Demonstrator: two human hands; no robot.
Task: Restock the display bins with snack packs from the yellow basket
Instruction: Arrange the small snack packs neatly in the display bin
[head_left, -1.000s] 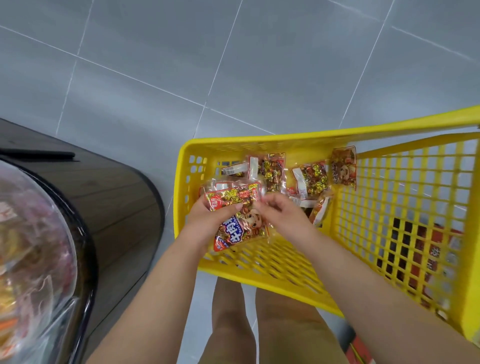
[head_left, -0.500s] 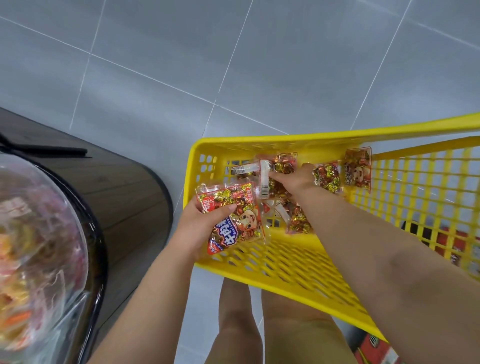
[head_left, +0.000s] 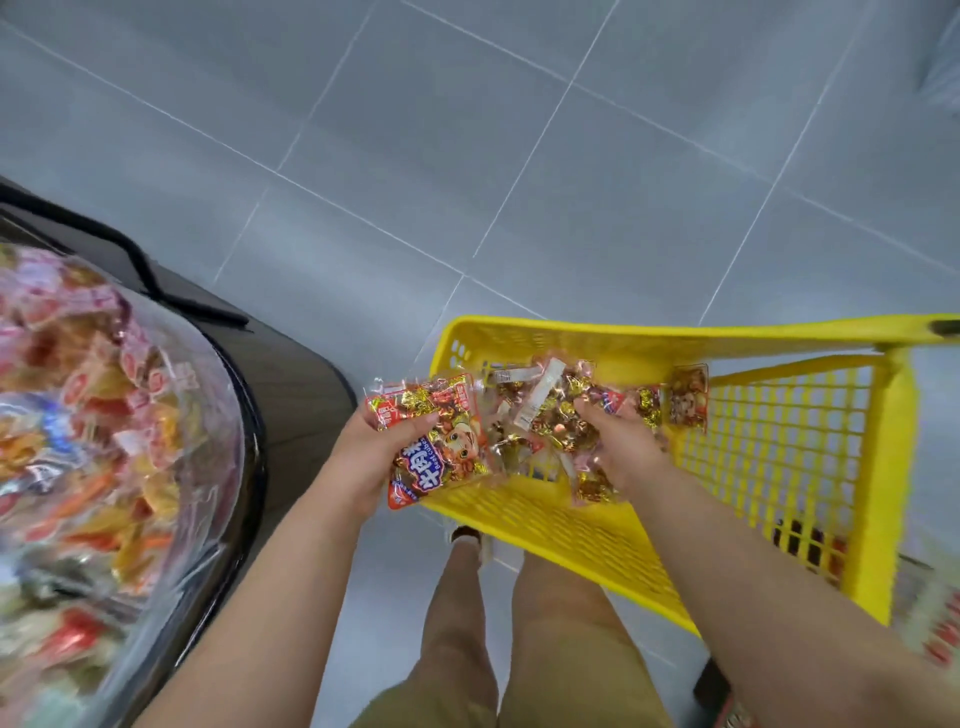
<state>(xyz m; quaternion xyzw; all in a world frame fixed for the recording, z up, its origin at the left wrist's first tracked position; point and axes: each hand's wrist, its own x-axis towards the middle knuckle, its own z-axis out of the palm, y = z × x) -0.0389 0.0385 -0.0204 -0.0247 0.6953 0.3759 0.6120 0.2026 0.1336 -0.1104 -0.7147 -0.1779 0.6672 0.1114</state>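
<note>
A yellow mesh basket (head_left: 810, 457) is tilted in front of me, with several clear snack packs piled at its far left end. My left hand (head_left: 363, 457) grips a stack of red snack packs (head_left: 436, 441) over the basket's left corner. My right hand (head_left: 621, 447) holds another clear snack pack (head_left: 550, 415) full of gold-wrapped pieces, just to the right of the first. One more pack (head_left: 688, 397) leans against the basket's right wall. A round clear display bin (head_left: 228, 415) full of mixed snacks fills the left edge.
The bin sits on a dark wooden curved stand (head_left: 306, 395) with a black rim. Grey tiled floor (head_left: 519, 156) lies beyond. My legs and a foot (head_left: 465, 535) show below the basket.
My right hand drew back from the far packs with a pack in its grip. The view swung left, so more of the display bin shows. The left hand keeps its stack.
</note>
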